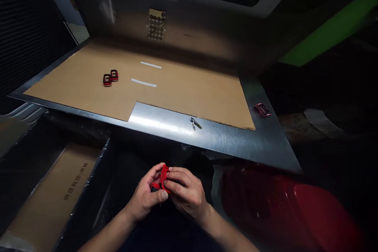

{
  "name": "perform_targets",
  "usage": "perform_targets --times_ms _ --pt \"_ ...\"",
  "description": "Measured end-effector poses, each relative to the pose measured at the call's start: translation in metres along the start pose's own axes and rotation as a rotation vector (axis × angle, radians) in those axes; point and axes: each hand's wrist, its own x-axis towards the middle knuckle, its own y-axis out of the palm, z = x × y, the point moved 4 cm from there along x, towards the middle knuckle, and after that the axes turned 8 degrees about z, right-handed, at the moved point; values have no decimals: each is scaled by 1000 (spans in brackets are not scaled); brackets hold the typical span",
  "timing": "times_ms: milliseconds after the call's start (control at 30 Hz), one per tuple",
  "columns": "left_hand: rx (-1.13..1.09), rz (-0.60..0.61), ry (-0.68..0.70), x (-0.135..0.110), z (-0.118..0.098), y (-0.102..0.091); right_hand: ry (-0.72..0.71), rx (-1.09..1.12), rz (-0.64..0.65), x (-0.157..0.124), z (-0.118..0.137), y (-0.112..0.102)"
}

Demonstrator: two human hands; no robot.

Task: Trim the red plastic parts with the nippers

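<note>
Between both hands, in front of the table edge, is a small red and black plastic frame-like part. My left hand is closed on its left side, thumb at the bottom and fingertips at the top. From the right, my right hand grips the same part with bent fingers; its thumb is hidden. Two similar red and black frames lie touching or nearly touching on the cardboard sheet. Another reddish frame rests on the metal table's right end.
Small metal tools or pieces lie on the metal tabletop. Two white tape strips mark the cardboard. At lower left stands a dark-lined bin with a cardboard box. Something shiny and red is at lower right.
</note>
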Motion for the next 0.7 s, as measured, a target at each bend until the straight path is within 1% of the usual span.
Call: perform_targets --times_ms 67,167,233,300,367,400,433,467,500,533,567,600,633,700 --pt "-3 3 24 1 2 -1 -4 -11 38 5 -2 4" --pt "32 8 47 2 4 -4 -18 -60 128 13 -1 10" --pt "60 -20 45 1 4 -7 -9 -79 221 18 2 15" --pt "52 -61 43 0 3 -11 10 -49 338 23 3 16" --pt "31 -111 65 -1 0 -16 5 21 421 28 0 10" --pt "28 -138 86 -3 -2 -19 9 42 414 31 -6 2" --pt "38 -160 110 -4 -4 -21 32 37 365 35 -15 -8" --pt "56 -171 131 -6 -6 -23 90 0 285 39 -28 -20" --pt "76 -163 147 -7 -7 -24 200 -91 166 43 -45 -34" --pt "94 -142 159 -8 -8 -25 338 -215 40 46 -64 -47" --pt "107 -110 166 -8 -8 -24 526 -340 -44 46 -84 -59" --pt "113 -75 168 -9 -8 -22 704 -424 -59 45 -104 -66" --pt "115 -43 168 -9 -6 -20 837 -454 -49 44 -121 -71" --pt "129 1 155 -8 -2 -17 946 -458 -46 44 -146 -74"
